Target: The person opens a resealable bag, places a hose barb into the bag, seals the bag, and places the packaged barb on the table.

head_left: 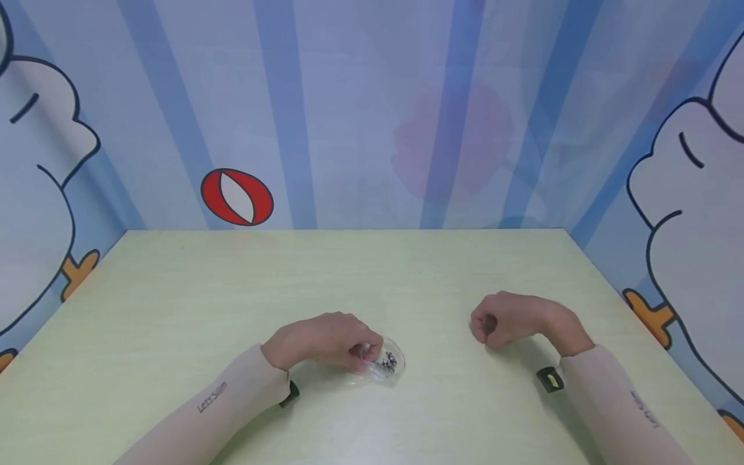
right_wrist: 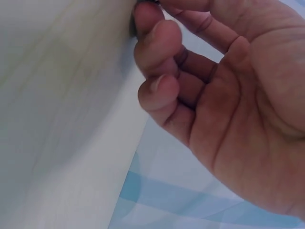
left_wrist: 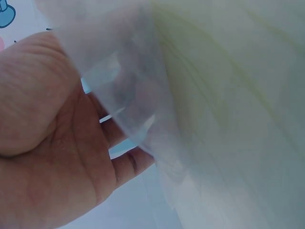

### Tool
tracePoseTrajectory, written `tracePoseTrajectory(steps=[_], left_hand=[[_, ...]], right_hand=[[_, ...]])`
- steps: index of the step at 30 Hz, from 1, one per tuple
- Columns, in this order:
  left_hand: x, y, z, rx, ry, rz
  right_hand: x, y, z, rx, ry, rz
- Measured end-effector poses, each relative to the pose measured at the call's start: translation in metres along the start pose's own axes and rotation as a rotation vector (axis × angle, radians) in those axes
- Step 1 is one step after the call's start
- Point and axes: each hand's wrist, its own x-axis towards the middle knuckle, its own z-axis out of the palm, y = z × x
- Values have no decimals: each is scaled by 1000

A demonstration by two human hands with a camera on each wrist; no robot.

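In the head view my left hand (head_left: 328, 339) pinches the edge of a clear plastic bag (head_left: 400, 371) close over the table, left of the right hand. Several small dark pieces (head_left: 387, 363) show inside the bag. Up close in the left wrist view, the see-through film (left_wrist: 128, 95) covers most of the left fingers. My right hand (head_left: 514, 320) is farther right, low at the tabletop, its thumb and index finger brought together in a loop. A sliver of a small dark piece (right_wrist: 150, 1) shows at those fingertips in the right wrist view; its kind is cut off by the frame.
The pale wooden table (head_left: 244, 278) runs back to a blue striped backdrop (head_left: 360, 116) printed with a red and white ball. Printed side panels (head_left: 697, 213) stand along the table's left and right edges. Each sleeve has a dark strap (head_left: 549, 380) at the wrist.
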Motion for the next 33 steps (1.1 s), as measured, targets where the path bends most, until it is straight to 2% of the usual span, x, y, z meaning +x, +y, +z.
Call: tracePoseTrajectory(steps=[12,19,33], left_hand=[[0,-3,0,-4,-4,-4],[2,-4,2,-1,-1,-1],[0,-1,0,6,-6,-28]], right_hand=[[6,-8,3,33,-8,-97],[11,-18,3,10,-4,-170],[24,-43,-3,-34,-15,-266]])
